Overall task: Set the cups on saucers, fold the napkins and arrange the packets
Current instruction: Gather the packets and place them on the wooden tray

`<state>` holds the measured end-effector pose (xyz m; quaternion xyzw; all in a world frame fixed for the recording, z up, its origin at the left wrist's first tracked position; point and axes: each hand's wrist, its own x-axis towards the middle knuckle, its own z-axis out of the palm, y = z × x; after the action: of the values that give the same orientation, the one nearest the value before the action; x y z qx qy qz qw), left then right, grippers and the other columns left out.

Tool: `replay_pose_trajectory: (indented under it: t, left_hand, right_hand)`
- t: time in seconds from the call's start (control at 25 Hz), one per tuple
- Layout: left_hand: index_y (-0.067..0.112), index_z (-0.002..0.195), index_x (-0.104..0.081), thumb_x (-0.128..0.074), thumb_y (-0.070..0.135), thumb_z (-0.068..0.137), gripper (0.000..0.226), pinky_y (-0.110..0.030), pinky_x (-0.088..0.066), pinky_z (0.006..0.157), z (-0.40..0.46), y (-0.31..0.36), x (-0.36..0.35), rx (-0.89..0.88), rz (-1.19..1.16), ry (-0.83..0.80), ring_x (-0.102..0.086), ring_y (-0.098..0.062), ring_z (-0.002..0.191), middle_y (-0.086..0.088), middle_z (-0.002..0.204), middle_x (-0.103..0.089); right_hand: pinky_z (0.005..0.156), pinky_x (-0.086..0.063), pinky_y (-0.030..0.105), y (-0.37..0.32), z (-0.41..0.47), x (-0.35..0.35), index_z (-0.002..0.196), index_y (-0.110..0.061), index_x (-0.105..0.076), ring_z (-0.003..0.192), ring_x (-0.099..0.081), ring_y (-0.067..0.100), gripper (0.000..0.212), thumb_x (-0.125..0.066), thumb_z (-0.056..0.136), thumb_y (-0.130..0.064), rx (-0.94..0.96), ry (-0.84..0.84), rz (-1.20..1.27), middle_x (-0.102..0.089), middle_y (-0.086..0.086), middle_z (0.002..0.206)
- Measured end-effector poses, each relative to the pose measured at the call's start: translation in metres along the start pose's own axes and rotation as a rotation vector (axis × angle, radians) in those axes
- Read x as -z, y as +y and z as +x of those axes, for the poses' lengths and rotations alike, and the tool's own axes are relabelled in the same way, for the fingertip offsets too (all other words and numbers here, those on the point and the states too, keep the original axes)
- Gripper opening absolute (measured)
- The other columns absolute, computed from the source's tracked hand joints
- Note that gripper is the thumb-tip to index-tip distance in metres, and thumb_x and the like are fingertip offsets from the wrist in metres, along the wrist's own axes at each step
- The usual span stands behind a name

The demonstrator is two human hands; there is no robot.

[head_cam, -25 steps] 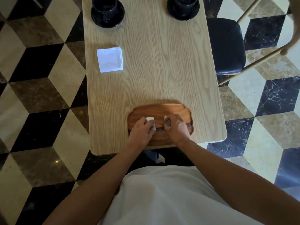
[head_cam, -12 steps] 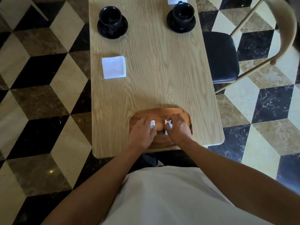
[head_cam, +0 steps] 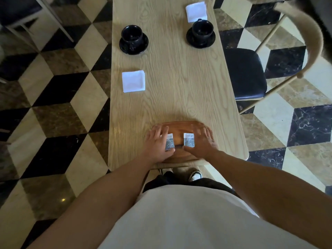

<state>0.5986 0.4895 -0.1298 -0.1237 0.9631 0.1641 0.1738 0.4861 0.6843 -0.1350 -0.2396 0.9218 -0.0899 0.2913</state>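
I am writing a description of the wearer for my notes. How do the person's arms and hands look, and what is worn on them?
Both arms are bare from the forearm down; no sleeve reaches them in view. The left hand and right hand wear no gloves, and I see no watch, bracelet or ring, though the fingers are somewhat blurred. A white shirt covers the torso.

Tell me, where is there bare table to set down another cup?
Bare wood lies between the two cups, and from the near napkin across to the right edge. The tray is crowded with hands and packets.
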Motion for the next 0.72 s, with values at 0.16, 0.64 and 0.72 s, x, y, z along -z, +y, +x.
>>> replay_pose_trajectory:
  t: [0.16, 0.64, 0.72]
  left_hand:
    - [0.015, 0.157, -0.016, -0.057, 0.067, 0.083, 0.099, -0.054, -0.02, 0.122, -0.013, 0.006, 0.008, 0.093, 0.033, -0.021, -0.019, -0.037, 0.15, -0.016, 0.164, -0.017]
    - [0.014, 0.152, -0.033, -0.031, 0.062, 0.101, 0.071, -0.05, -0.021, 0.121, -0.013, 0.039, 0.035, 0.151, 0.059, -0.105, -0.028, -0.035, 0.148, -0.019, 0.158, -0.034]
    - [0.012, 0.152, -0.034, -0.035, 0.059, 0.101, 0.07, -0.049, -0.028, 0.118, -0.001, 0.032, 0.062, 0.145, 0.013, -0.215, -0.033, -0.035, 0.145, -0.018, 0.158, -0.035]
  right_hand:
    - [0.126, -0.002, 0.051, 0.003, 0.001, 0.004, 0.161, -0.018, 0.001, 0.156, 0.0, 0.034, 0.117, -0.062, 0.08, -0.074, 0.06, -0.038, -0.043, -0.001, 0.015, 0.169]
    - [0.123, -0.002, 0.06, -0.008, -0.012, 0.044, 0.163, -0.019, -0.004, 0.156, 0.007, 0.039, 0.088, -0.035, 0.097, -0.07, -0.026, -0.217, -0.161, 0.009, 0.013, 0.17]
    - [0.123, -0.011, 0.058, -0.02, -0.003, 0.072, 0.161, -0.016, -0.016, 0.155, -0.006, 0.041, 0.083, -0.044, 0.098, -0.063, -0.055, -0.3, -0.206, 0.0, 0.015, 0.17]
